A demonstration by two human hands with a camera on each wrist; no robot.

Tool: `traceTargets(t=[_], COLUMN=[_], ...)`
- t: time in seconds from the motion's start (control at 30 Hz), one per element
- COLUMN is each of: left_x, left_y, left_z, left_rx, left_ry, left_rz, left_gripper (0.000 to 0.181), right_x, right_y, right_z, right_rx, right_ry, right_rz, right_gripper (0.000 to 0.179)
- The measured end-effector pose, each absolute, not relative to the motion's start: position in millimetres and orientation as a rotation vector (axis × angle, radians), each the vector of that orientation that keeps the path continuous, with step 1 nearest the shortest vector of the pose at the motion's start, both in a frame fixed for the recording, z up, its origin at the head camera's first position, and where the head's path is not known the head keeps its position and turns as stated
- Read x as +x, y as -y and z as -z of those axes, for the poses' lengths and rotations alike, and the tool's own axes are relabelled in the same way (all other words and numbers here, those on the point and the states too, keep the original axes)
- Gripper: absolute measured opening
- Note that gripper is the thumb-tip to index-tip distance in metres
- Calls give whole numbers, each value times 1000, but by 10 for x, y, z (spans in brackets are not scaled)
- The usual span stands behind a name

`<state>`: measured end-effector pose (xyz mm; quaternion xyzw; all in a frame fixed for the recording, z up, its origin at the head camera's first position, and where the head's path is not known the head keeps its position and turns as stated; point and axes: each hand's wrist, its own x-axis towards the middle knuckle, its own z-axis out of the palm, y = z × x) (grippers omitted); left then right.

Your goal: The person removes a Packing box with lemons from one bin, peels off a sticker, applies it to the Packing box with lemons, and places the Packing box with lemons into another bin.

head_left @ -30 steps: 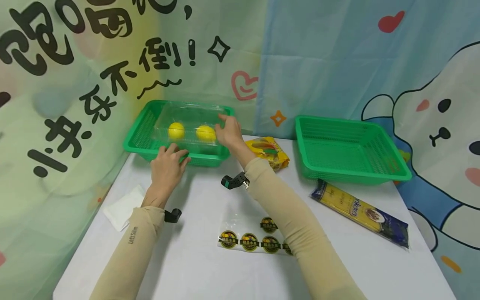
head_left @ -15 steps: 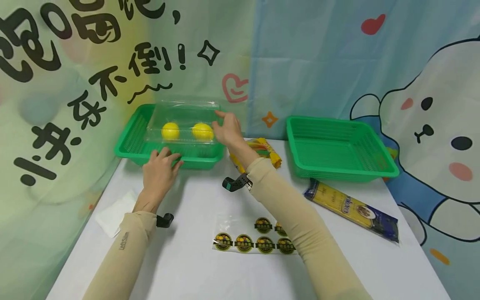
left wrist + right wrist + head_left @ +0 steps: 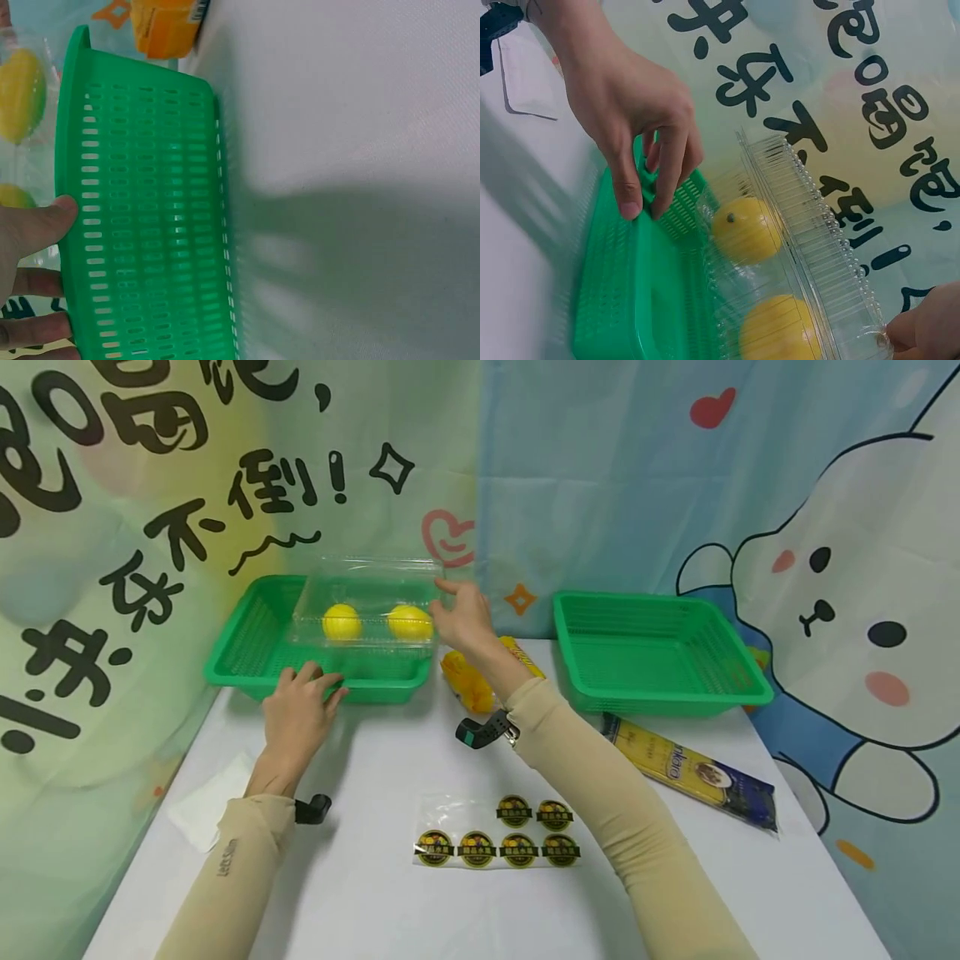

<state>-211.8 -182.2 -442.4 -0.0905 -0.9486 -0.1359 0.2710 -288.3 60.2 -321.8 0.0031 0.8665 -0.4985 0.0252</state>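
Observation:
My left hand (image 3: 300, 706) grips the near rim of the left green basket (image 3: 247, 643). In the left wrist view its thumb (image 3: 56, 217) lies on the outer side of the rim, the other fingers inside. My right hand (image 3: 465, 618) pinches the right end of a clear plastic box (image 3: 367, 581) over that basket. Two round yellow fruits (image 3: 342, 622) sit side by side in the box. One fruit (image 3: 748, 230) shows a dark stem spot in the right wrist view. The box stands tilted, its far edge above the basket's back rim.
A second green basket (image 3: 660, 652) stands at the right, with a yellow and blue pasta packet (image 3: 690, 768) before it. A yellow packet (image 3: 468, 681) lies partly behind my right forearm. A clear sheet with round black-and-gold stickers (image 3: 495, 835) and a white packet (image 3: 213, 802) lie nearer.
The view has turned slightly right. My right hand and the plastic box have risen a little and shifted right relative to the basket. My left hand stays on the rim.

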Motion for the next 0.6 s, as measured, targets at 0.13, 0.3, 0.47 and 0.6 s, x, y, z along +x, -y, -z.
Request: traceTargets(t=[0.13, 0.3, 0.47, 0.6], left_x=[-2085, -2046, -2041, -2053], left_y=[1816, 1835, 1823, 1777], left_z=[4418, 4418, 4412, 4417], left_rx=[-247, -245, -264, -288], left_ry=[2543, 2531, 2513, 2492], left_rz=[381, 409, 399, 392], left_gripper=[24, 24, 23, 22], right_x=[-2833, -2785, -2732, -2676], right_y=[-675, -720, -811, -930], right_z=[3190, 3161, 3150, 3151], right_rx=[16, -2, -15, -23], right_ry=[-2676, -2674, -2679, -2671], right_rz=[1555, 1568, 1574, 1583], right_gripper=[48, 48, 48, 48])
